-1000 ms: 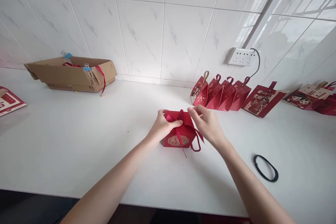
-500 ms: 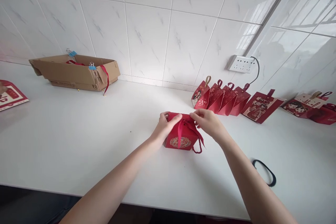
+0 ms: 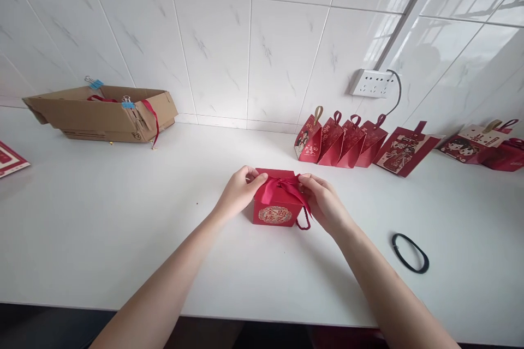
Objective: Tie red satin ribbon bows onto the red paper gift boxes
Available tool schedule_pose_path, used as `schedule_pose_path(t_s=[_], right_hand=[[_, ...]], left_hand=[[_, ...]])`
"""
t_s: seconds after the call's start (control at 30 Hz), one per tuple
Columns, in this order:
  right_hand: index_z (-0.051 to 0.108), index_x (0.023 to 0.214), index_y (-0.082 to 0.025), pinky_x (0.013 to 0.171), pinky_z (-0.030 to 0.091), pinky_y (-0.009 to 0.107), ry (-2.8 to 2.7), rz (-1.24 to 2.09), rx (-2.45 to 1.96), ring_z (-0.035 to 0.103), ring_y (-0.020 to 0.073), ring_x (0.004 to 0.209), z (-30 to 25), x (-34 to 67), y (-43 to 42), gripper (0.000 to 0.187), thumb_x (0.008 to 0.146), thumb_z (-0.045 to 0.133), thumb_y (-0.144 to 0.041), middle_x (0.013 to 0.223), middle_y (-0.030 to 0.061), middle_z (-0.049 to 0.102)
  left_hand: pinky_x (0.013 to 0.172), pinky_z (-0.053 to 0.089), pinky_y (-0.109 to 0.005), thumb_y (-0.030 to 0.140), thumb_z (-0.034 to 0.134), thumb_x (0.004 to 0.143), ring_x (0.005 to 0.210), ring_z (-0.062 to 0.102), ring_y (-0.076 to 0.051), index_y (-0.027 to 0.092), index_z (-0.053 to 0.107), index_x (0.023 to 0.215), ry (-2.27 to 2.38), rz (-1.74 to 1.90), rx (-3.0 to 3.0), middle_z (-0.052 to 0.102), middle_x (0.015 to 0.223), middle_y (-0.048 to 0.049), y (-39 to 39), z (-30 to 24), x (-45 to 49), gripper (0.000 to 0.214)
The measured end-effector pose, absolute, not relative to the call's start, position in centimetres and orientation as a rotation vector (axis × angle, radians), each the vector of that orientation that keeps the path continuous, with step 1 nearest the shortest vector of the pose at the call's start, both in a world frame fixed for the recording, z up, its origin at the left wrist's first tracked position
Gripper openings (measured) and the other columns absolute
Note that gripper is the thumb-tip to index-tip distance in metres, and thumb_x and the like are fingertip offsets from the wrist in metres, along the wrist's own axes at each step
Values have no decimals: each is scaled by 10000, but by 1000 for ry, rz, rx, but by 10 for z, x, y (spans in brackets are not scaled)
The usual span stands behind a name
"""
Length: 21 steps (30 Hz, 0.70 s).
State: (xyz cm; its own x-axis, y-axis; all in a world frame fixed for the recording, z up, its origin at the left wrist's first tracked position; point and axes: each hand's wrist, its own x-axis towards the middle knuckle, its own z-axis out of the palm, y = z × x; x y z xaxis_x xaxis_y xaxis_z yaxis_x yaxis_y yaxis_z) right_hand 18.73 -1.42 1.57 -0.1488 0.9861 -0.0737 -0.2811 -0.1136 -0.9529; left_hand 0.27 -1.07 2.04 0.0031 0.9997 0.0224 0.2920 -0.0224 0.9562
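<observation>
A small red gift box (image 3: 273,212) with a gold emblem on its front stands on the white table (image 3: 123,218). A red ribbon (image 3: 282,186) lies tied across its top, and a red cord loop hangs at its right side. My left hand (image 3: 237,192) pinches the ribbon at the box's left top edge. My right hand (image 3: 323,202) pinches the ribbon at the right top edge. Both hands are closed on the ribbon.
A row of red gift bags (image 3: 339,142) leans against the tiled wall, more bags (image 3: 478,147) further right. An open cardboard box (image 3: 98,114) with binder clips sits far left. A black elastic loop (image 3: 410,252) lies at the right. A power strip (image 3: 370,83) hangs on the wall.
The ribbon ends, loose and hanging down the box's front a second ago, are now drawn flat across the top. Both hands moved to the box's top edges.
</observation>
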Motion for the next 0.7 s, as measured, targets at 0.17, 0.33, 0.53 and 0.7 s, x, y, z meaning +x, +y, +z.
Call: schedule_pose_path(t_s=[0.17,0.33,0.53,0.7], right_hand=[[569,679,-180,619,426,240,-1033,1455,-998,565,132,678,20,191,-15,256,647,730,-377,715,4,622],[578,685,-188,667,476,284,-1099,1334,-904,612,169,788,16,187,-14,248,685,703,-401,1007,40,648],[580,697,-209,742,499,299,-1126,1204,-839,615,173,883,4,181,-12,211,736,658,-402,1203,29,568],[580,689,-202,803,489,310,-1209,1161,-834,584,198,991,3,180,-13,212,731,659,-395,1218,37,546]], left_hand=[[450,335,-228,467,587,732,494,486,-102,179,490,694,1425,939,1351,554,662,-8,-13,25,-3,306],[433,357,-228,516,572,743,493,490,-104,195,503,836,1352,1104,1286,559,691,-9,-9,17,1,341],[457,390,-231,555,563,739,514,533,-117,212,466,801,1328,1255,1300,577,679,9,-3,9,5,362],[492,405,-235,491,590,732,564,553,-125,204,489,771,1322,1316,1347,607,744,-10,-4,8,5,308]])
